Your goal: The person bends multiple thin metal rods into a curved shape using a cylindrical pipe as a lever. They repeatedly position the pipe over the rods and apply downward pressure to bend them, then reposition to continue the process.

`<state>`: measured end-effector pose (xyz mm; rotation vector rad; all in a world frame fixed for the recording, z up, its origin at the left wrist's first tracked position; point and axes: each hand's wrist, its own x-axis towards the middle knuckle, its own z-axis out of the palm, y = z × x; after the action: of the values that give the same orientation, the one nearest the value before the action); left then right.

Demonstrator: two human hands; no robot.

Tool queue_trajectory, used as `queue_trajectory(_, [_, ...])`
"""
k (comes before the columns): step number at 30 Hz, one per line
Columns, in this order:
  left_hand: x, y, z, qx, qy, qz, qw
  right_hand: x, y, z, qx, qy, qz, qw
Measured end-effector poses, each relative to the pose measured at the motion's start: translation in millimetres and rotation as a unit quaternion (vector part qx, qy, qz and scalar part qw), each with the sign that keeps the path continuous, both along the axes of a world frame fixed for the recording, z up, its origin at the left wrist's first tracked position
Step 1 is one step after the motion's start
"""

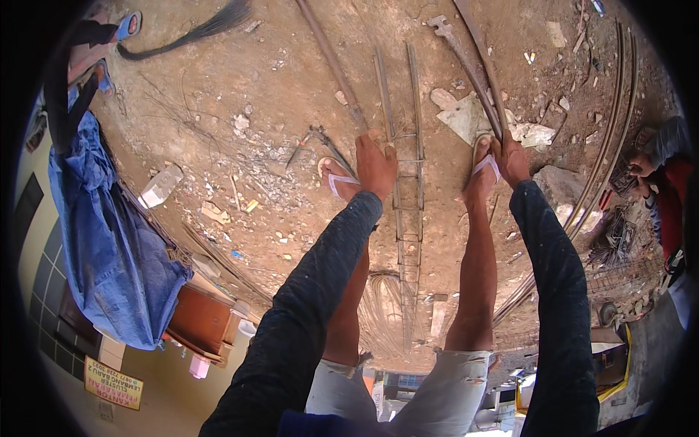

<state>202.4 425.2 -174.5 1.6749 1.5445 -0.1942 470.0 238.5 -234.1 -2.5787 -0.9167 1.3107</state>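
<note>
Head view: a person stands over bare dirt ground [218, 76], arms reaching down. The left hand [376, 169] has its fingers wrapped around the near end of a long rusty bar [331, 62]. The right hand [512, 162] has its fingers clenched around the ends of two lengths together: a fork-headed bar [463, 57] and a plain bar [479, 45]. Between the sandalled feet, a narrow ladder-like steel frame [416, 95] lies lengthwise on the ground; whether the left hand touches it is unclear. Pincers [315, 133] lie beside the left foot. The step in hand appears to be handling the bars; the next move likely calls for a firm two-handed grip, clear of the feet.
</note>
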Motion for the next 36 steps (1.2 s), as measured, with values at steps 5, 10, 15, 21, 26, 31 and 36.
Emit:
queue_trajectory(5, [24.0,8.9,66.7,0.033,-0.091,-0.095,0.991,-59.3,25.9,128.5,0.153,0.046,-0.056,0.986])
queue_trajectory(10, [41.7,5.0,149.9,0.078,-0.241,-0.271,0.929,-123.9,60.3,274.9,0.096,0.079,-0.082,0.989])
queue_trajectory(15, [13.2,37.8,201.5,0.065,-0.297,-0.304,0.903,-137.6,94.6,365.1,-0.061,0.361,-0.195,0.91])
queue_trajectory(21, [-12.6,111.3,207.8,-0.029,-0.335,0.072,0.939,-63.4,133.1,269.8,0.133,0.278,-0.176,0.935])
queue_trajectory(26, [6.8,165.5,215.2,0.019,-0.268,0.289,0.919,3.9,152.0,61.4,0.109,-0.032,0.066,0.991])
queue_trajectory(31, [54.7,180.5,209.2,0.104,-0.321,0.306,0.89,-29.7,173.6,-44.0,0.153,0.107,0.123,0.975])
queue_trajectory(36, [100.1,179.4,176.8,0.173,-0.281,0.375,0.866,-66.3,212.3,-17.7,-0.018,0.221,-0.106,0.969])
